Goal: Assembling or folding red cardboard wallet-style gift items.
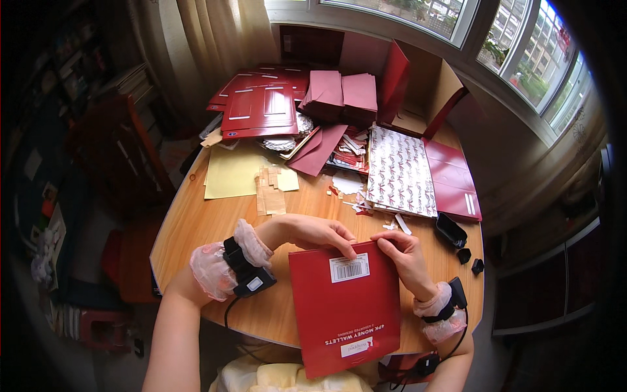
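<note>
Now we grip a red pack [345,307] at its top edge with both hands: left hand [313,232] pinching the left corner, right hand [403,255] the right. Beyond our hands on the counter [215,228] lie a patterned sheet [400,171] and yellow paper [232,171].

Domestic room serving as a craft workspace. Round wooden table [215,222] carries red card stacks [261,108] at 11 o'clock; curtain [215,39] at 11 o'clock; bay window [522,52] at 1 o'clock overlooks apartment blocks; cluttered shelving [59,78] at 9 o'clock.
</note>
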`<action>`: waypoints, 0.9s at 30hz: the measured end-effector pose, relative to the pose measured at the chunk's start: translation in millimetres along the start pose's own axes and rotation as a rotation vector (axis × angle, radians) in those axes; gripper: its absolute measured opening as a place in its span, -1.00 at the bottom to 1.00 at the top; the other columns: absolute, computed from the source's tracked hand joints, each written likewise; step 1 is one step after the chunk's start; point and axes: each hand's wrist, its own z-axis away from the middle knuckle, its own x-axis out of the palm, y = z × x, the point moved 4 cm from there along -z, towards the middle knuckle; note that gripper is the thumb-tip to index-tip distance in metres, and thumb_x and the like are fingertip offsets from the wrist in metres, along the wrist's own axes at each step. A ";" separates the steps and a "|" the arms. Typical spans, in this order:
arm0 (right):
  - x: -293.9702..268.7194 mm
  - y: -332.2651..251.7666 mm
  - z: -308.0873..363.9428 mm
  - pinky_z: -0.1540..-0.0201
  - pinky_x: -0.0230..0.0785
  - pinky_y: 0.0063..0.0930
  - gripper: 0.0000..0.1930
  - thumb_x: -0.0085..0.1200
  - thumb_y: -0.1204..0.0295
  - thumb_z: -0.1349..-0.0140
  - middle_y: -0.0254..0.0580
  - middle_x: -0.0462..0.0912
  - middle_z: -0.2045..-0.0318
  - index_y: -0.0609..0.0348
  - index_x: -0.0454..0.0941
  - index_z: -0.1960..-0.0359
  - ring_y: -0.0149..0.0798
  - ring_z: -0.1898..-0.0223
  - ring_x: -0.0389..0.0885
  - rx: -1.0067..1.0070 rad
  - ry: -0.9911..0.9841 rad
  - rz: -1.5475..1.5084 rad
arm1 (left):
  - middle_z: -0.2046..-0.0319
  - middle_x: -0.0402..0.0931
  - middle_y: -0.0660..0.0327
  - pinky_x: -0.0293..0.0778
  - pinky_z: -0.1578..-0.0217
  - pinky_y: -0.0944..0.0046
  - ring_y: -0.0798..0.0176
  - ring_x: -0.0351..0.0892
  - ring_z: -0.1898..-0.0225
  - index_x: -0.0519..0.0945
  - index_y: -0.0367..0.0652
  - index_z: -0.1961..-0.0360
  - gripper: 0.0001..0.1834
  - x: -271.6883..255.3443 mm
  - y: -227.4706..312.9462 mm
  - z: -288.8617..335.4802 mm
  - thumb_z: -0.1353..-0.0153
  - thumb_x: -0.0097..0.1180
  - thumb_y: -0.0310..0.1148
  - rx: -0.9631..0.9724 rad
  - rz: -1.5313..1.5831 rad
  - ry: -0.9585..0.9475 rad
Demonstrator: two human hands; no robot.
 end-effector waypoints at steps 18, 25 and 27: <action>-39.4 -3.4 1.9 0.34 0.38 -0.70 -0.79 -0.02 0.44 -0.40 -0.32 0.62 0.31 0.22 0.51 0.00 -0.56 0.30 0.55 -0.232 0.397 0.013 | 0.10 0.59 0.16 0.58 0.07 0.25 0.31 0.64 0.13 0.47 -0.21 -0.04 -0.70 -19.7 4.8 111.1 -0.34 -0.01 -0.32 1.028 0.575 0.898; 23.5 2.3 10.6 0.27 0.44 -0.64 -0.77 0.10 0.58 -0.29 -0.30 0.60 0.24 0.27 0.53 0.03 -0.49 0.25 0.57 -0.169 -0.159 0.161 | 0.24 0.62 0.33 0.51 0.18 0.40 0.46 0.59 0.23 0.58 -0.10 0.06 -0.80 14.5 -26.8 49.5 -0.33 0.05 -0.36 0.999 0.592 1.133; 30.0 0.4 12.7 0.22 0.44 -0.61 -0.70 0.16 0.60 -0.23 -0.29 0.61 0.21 0.28 0.51 -0.01 -0.47 0.20 0.56 -0.106 -0.229 0.108 | 0.18 0.61 0.33 0.53 0.19 0.36 0.46 0.58 0.25 0.57 -0.08 0.09 -0.80 24.3 -28.1 30.1 -0.33 0.06 -0.28 0.985 0.535 1.176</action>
